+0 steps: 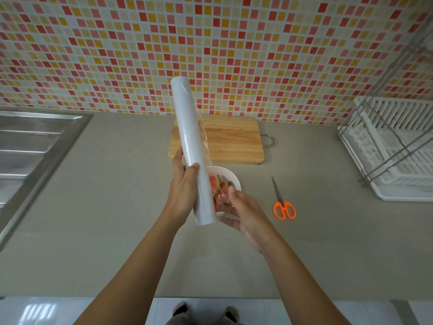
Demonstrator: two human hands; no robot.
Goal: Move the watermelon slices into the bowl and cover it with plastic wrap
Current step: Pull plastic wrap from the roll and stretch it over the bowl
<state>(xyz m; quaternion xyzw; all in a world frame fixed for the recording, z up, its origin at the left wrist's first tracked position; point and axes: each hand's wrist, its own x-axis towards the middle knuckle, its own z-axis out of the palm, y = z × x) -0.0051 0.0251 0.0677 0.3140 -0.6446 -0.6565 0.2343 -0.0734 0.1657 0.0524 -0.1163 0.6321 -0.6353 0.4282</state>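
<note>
My left hand (pixel 184 184) grips a long white roll of plastic wrap (pixel 191 146), held upright and tilted above the counter. A loose clear edge of film (pixel 203 137) peels from the roll's right side. My right hand (pixel 243 212) pinches that film's lower end beside the roll. Behind the roll and my right hand sits a white bowl (pixel 228 175) holding watermelon slices (pixel 220 186), red flesh with green rind. The bowl's near part is hidden by my hands and the roll.
A wooden cutting board (pixel 232 141) lies beyond the bowl against the tiled wall. Orange-handled scissors (pixel 282 200) lie to the bowl's right. A white dish rack (pixel 393 148) stands at far right, a steel sink (pixel 30 146) at far left.
</note>
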